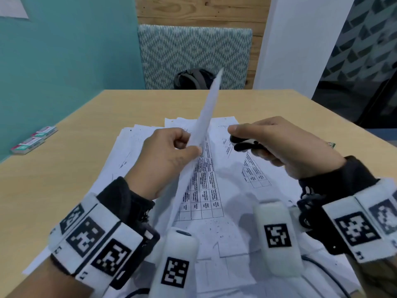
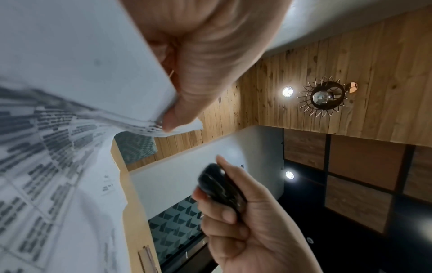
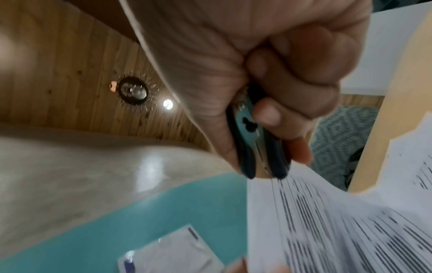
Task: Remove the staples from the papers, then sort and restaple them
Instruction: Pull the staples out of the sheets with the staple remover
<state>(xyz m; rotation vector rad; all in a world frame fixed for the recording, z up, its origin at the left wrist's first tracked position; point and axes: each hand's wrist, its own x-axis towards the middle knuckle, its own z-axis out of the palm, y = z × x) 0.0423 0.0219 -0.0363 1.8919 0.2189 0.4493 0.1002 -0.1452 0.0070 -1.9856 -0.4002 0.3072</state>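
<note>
Loose papers (image 1: 217, 211) spread on the desk (image 1: 64, 179) at centre; two small boxes (image 1: 34, 139) side by side at 9 o'clock near the desk edge; chair (image 1: 193, 54) at 12 o'clock behind the desk, bag (image 1: 193, 79) on it

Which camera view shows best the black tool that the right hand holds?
The right wrist view: the black tool fills the centre, showing a metal middle part between two dark arms, gripped by the right hand. The head view shows it half hidden under the fingers. The left wrist view shows it blurred.
</note>
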